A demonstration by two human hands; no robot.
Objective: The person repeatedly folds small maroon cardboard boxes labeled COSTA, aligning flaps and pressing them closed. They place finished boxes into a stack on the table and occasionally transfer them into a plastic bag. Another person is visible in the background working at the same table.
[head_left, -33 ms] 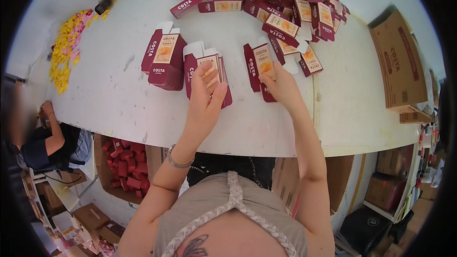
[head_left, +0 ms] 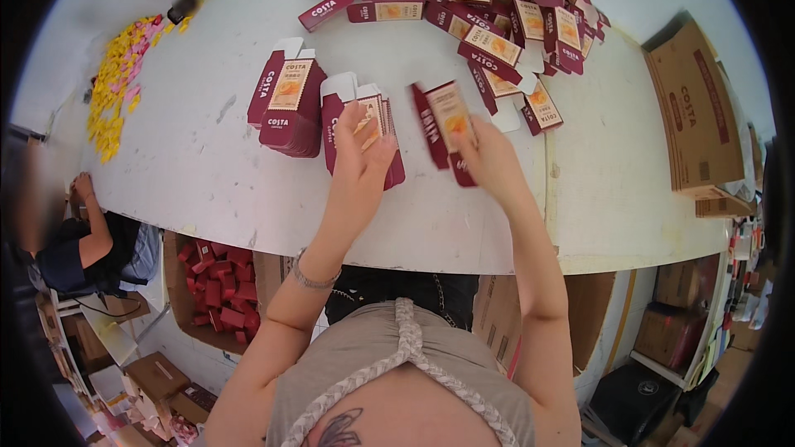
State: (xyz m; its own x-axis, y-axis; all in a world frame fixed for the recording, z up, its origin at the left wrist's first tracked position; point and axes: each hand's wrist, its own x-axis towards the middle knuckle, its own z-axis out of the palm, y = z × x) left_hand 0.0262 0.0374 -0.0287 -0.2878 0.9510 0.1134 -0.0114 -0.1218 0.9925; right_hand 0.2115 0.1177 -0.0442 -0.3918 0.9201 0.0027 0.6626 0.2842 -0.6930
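My left hand (head_left: pixel 363 161) lies on a stack of flat dark red cartons with orange panels (head_left: pixel 389 128), fingers spread over the top one. My right hand (head_left: pixel 490 157) grips a single flat dark red carton (head_left: pixel 445 120), held tilted just right of that stack. A second, neater stack of the same cartons (head_left: pixel 290 103) stands to the left of my left hand. All of this is on a white table (head_left: pixel 207 174).
A loose heap of red cartons (head_left: pixel 497 8) covers the table's far side. Yellow and pink small pieces (head_left: pixel 116 91) lie at far left. A brown cardboard box (head_left: pixel 691 108) sits at right. Below the table is a box of red items (head_left: pixel 215 290). Another person (head_left: pixel 91 244) sits at left.
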